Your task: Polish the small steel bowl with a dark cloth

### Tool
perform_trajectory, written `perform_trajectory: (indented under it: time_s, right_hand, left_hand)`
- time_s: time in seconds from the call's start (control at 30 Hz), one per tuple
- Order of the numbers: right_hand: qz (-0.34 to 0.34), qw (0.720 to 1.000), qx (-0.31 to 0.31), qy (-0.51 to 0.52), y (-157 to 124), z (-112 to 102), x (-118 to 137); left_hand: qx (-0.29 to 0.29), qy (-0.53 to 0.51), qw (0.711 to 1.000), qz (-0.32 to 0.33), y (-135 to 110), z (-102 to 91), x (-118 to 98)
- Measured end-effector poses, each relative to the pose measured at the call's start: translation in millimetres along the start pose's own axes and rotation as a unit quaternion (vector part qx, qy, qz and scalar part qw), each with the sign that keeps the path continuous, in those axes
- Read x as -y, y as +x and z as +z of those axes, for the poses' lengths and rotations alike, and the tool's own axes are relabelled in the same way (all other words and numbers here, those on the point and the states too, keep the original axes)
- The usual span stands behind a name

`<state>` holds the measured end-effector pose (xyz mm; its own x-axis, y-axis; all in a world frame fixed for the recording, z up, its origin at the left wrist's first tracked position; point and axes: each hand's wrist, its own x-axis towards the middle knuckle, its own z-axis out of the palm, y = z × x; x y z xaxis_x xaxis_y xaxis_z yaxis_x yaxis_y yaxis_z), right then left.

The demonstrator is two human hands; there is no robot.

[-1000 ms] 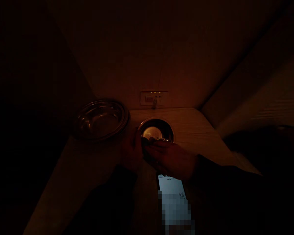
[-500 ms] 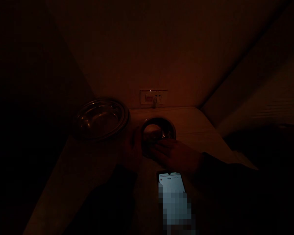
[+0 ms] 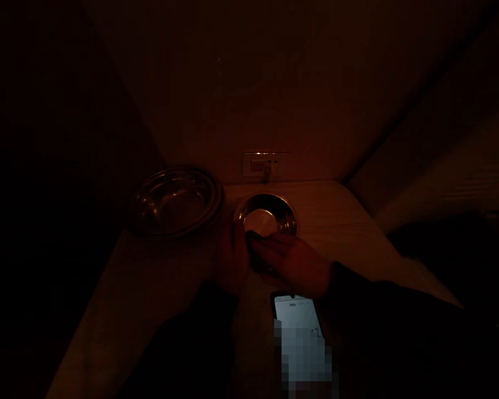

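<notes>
1. Dim reddish light lay over a plain wall and the wood-grain table that stood against it, and much of both sides sank into black.

2. Low on the wall, just above the table's back edge, sat a socket plate with a reddish switch and a plug in it (if it bore a maker's mark, the gloom hid it).

3. On the table, in front of the socket, was a small metal bowl, open side up, its rim catching the light.

4. At the bowl's left side the left hand stood upright, fingers near the rim; how far its grip was open, or whether it held the bowl, I could not tell.

5. At the bowl's near edge the right hand had its fingers drawn closed over a dark object, too dim to identify.

6. Left of the bowl, near the wall, stood a wider metal basin, with no lettering that showed.

7. Nearest the wearer lay a phone, screen lit: a short bold heading, too blurred to read, topped a pale page, and lower down everything was blocked out in squares.
</notes>
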<state>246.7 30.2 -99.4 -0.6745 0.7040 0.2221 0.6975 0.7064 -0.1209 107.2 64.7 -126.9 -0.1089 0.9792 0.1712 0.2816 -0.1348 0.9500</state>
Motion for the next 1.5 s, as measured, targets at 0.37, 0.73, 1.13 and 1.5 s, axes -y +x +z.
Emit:
perform_trajectory:
  time_s: [0.37,0.73,1.13,1.5]
  right_hand:
    - [0.029,0.998,-0.045,0.031,0,9,9]
    - [0.046,0.996,-0.02,0.079,3,3,12]
    - [0.034,0.997,0.066,0.004,-6,-15,3]
    - [0.053,0.991,0.01,0.12,2,-5,11]
  left_hand:
    - [-0.031,0.041,0.999,-0.006,-2,-3.2,-1]
    - [-0.023,0.031,0.999,0.028,-3,-4.4,-5]
    - [-0.026,0.051,0.998,0.034,-1,-4.7,-2]
    - [-0.038,0.068,0.997,0.025,-3,-2.8,-3]
